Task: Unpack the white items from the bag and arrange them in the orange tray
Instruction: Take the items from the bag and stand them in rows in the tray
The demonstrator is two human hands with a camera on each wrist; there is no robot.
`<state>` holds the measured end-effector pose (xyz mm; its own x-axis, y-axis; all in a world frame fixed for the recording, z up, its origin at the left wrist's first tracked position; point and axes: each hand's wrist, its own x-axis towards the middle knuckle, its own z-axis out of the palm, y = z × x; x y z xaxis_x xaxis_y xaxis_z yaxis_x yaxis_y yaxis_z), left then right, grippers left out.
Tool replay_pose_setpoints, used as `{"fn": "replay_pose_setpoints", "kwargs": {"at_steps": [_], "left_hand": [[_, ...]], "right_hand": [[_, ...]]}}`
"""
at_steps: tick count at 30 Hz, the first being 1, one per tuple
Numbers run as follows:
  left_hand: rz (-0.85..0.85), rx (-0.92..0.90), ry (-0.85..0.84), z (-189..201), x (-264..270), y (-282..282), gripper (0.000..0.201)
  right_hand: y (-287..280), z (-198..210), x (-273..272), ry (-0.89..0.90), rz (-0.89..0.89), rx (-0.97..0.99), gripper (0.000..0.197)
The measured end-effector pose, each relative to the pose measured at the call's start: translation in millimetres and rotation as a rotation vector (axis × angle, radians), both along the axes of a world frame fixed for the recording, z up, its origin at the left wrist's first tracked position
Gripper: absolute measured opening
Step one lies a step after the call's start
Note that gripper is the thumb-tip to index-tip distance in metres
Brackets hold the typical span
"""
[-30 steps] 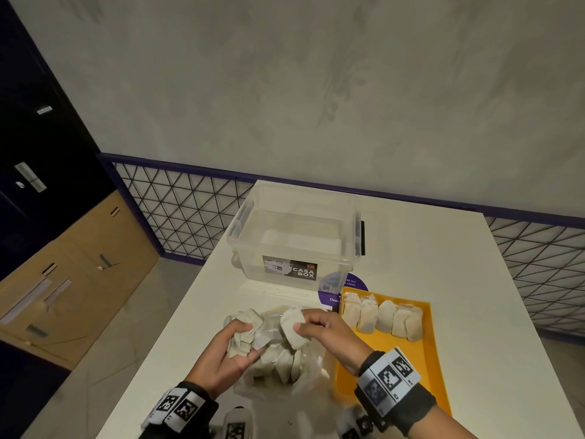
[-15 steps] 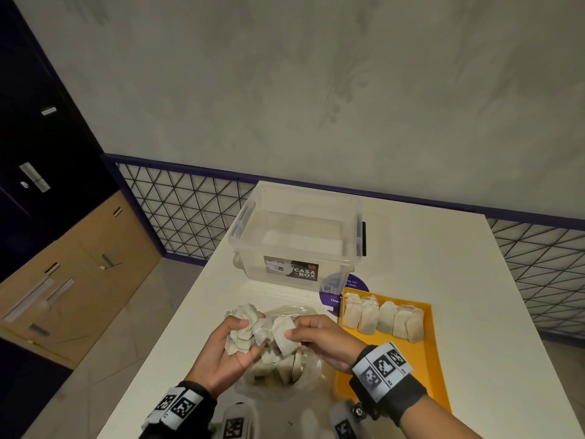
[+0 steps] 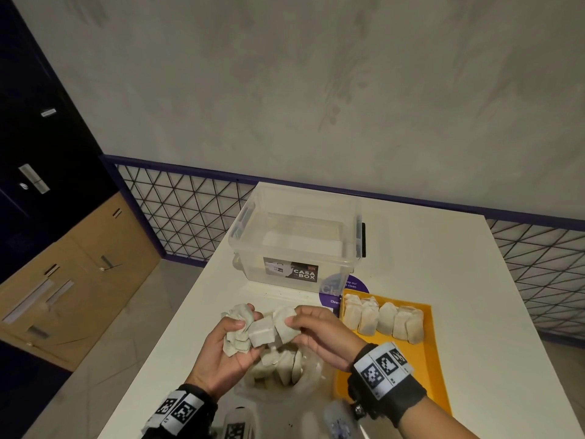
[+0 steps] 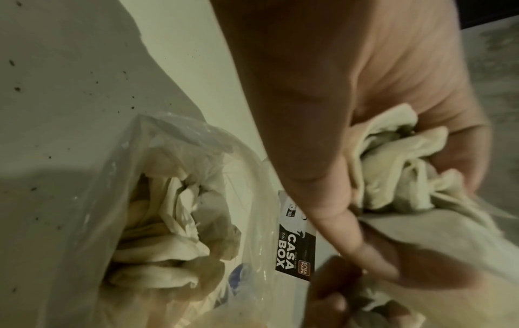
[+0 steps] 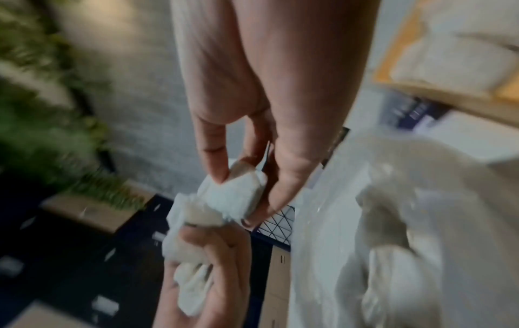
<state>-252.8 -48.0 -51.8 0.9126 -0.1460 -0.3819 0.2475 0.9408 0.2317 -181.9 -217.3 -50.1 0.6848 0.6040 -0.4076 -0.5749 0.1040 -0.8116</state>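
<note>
A clear plastic bag point(image 3: 278, 380) lies on the white table, with several white pouches inside point(image 4: 157, 244). Above it my left hand point(image 3: 232, 343) grips a crumpled bunch of white pouches point(image 3: 239, 324), seen again as pouches point(image 4: 407, 164) in the left wrist view. My right hand point(image 3: 311, 326) pinches one white pouch point(image 3: 285, 324) between thumb and fingers, right beside the left hand's bunch; the same pouch point(image 5: 236, 195) shows in the right wrist view. The orange tray point(image 3: 421, 365) sits to the right, with a row of several white pouches point(image 3: 384, 321) along its far end.
A clear lidded storage box point(image 3: 300, 245) labelled CASA BOX stands behind the bag. A purple round sticker point(image 3: 332, 296) lies between box and tray. The table's left edge point(image 3: 177, 315) drops to the floor; wooden cabinets point(image 3: 63, 280) stand at left.
Both hands rose slightly and drew together above the bag. The right hand brought its pouch leftward against the left hand's bunch.
</note>
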Motion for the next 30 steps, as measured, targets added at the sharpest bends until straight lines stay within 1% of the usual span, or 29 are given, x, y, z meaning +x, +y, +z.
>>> {"fn": "replay_pose_setpoints", "kwargs": {"at_steps": [2, 3, 4, 7, 9, 10, 12, 13, 14, 15, 16, 18, 19, 20, 21, 22, 23, 24, 25, 27, 30], "left_hand": [[0.038, 0.058, 0.048, 3.5, 0.5, -3.2, 0.012], [0.058, 0.088, 0.080, 1.4, 1.7, -3.5, 0.023], [0.042, 0.133, 0.099, -2.1, 2.4, -3.8, 0.028], [0.066, 0.227, 0.190, -6.3, 2.8, -11.1, 0.033], [0.090, 0.265, 0.216, -7.9, 5.9, -17.2, 0.018], [0.100, 0.256, 0.235, -5.5, 7.8, -20.3, 0.016], [0.098, 0.175, 0.207, -1.2, 9.4, -28.6, 0.025], [0.103, 0.177, 0.204, 0.6, 8.0, -31.8, 0.028], [0.091, 0.159, 0.193, 2.3, 8.0, -33.5, 0.029], [0.092, 0.080, 0.234, 6.0, 11.8, -33.2, 0.030], [0.098, 0.077, 0.231, 6.1, 14.5, -31.8, 0.030], [0.073, 0.198, 0.187, 0.8, 14.9, -31.3, 0.020], [0.085, 0.242, 0.177, 0.4, 14.4, -31.4, 0.020], [0.051, 0.243, 0.179, 0.0, 14.3, -31.7, 0.025], [0.014, 0.282, 0.168, -0.7, 15.8, -31.4, 0.030], [-0.009, 0.345, 0.168, 2.1, 16.7, -32.8, 0.032], [-0.027, 0.392, 0.161, 1.4, 16.7, -32.7, 0.028], [-0.038, 0.416, 0.175, 1.9, 17.1, -33.2, 0.023], [-0.030, 0.428, 0.176, 1.4, 17.4, -33.3, 0.021], [-0.012, 0.427, 0.169, -1.6, 19.5, -33.6, 0.025], [0.000, 0.446, 0.147, -0.8, 22.6, -35.8, 0.022]], "right_hand": [[-1.2, 6.3, 1.5, -0.305, -0.033, -0.210, 0.022], [-1.9, 9.7, 1.7, -0.471, -0.033, -0.325, 0.027], [-2.1, 12.2, 1.4, -0.625, -0.035, -0.430, 0.029], [1.0, 18.2, -3.0, -0.980, -0.044, -0.642, 0.016], [3.9, 19.6, -7.2, -1.122, -0.044, -0.698, 0.010], [5.8, 19.3, -9.0, -1.153, -0.044, -0.705, 0.010], [10.1, 17.1, -12.1, -1.147, -0.019, -0.713, 0.018], [12.4, 15.4, -13.3, -1.126, 0.009, -0.714, 0.020], [14.6, 13.5, -14.7, -1.102, 0.044, -0.714, 0.020], [16.4, 11.1, -16.1, -1.076, 0.080, -0.709, 0.020], [17.5, 9.3, -17.3, -1.051, 0.105, -0.698, 0.019], [17.2, 7.2, -18.2, -1.002, 0.121, -0.668, 0.016], [15.8, 7.1, -18.0, -0.973, 0.118, -0.648, 0.015], [14.0, 7.6, -17.2, -0.943, 0.114, -0.629, 0.014], [11.9, 8.6, -16.2, -0.914, 0.112, -0.614, 0.013], [9.7, 10.1, -14.7, -0.888, 0.109, -0.605, 0.012], [7.3, 11.2, -12.7, -0.869, 0.101, -0.598, 0.011], [5.2, 12.2, -10.5, -0.857, 0.086, -0.591, 0.011], [3.3, 12.5, -8.3, -0.842, 0.065, -0.581, 0.010], [0.3, 12.4, -5.0, -0.771, 0.015, -0.543, 0.006], [-4.9, 12.5, -2.2, -0.634, -0.066, -0.411, 0.009]]}}
